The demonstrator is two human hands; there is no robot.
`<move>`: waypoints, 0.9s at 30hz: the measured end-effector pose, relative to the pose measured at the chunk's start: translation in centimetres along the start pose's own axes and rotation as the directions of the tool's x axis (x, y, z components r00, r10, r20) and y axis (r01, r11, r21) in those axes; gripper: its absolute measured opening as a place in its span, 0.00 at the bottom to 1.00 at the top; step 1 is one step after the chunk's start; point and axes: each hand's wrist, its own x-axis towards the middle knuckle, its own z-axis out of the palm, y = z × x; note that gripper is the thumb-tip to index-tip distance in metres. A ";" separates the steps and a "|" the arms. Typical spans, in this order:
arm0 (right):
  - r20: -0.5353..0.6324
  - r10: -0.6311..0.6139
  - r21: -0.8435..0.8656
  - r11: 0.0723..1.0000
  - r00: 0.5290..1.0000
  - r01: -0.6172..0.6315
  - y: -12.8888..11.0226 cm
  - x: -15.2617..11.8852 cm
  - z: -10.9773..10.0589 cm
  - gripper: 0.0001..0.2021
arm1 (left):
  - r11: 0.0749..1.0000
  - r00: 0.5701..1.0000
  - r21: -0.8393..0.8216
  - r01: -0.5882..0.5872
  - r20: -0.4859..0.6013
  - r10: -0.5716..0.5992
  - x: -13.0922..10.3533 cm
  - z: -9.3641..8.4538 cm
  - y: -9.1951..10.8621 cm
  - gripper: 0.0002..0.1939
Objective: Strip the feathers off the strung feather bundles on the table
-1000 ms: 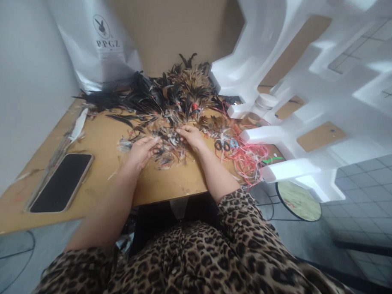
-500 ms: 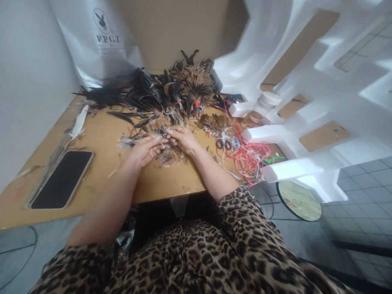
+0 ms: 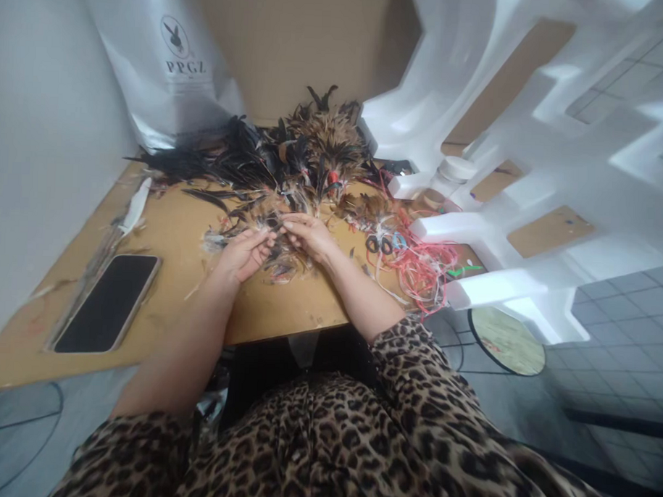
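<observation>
My left hand point(image 3: 245, 254) and my right hand point(image 3: 307, 237) meet over the table, fingertips almost touching. Both are closed in a pinch. Between their tips shows a small dark and brown feather point(image 3: 274, 221), its lower end hidden by the fingers. Loose feather scraps point(image 3: 281, 268) lie on the table just under the hands. Right behind them spreads a big heap of black feathers point(image 3: 242, 147), with a brown feather bunch point(image 3: 330, 129) at its right side. A smaller brown feather bunch point(image 3: 370, 210) lies to the right of my right hand.
A phone point(image 3: 109, 304) lies at the left on the yellow table point(image 3: 285, 316). Scissors point(image 3: 379, 243) and tangled pink string point(image 3: 423, 270) are at the right, beside white foam packing point(image 3: 506, 233). A lidded jar point(image 3: 454, 173) stands behind the string. A silver bag point(image 3: 185, 91) is at the back left.
Both hands stay in almost the same place, with only slight finger movement. The view has shifted very slightly.
</observation>
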 end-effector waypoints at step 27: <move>0.031 -0.111 -0.187 0.976 0.993 0.115 -0.8 -1.3 1.1 0.15 | 0.986 0.999 0.164 -0.025 0.034 0.020 -0.3 0.2 -0.3 0.05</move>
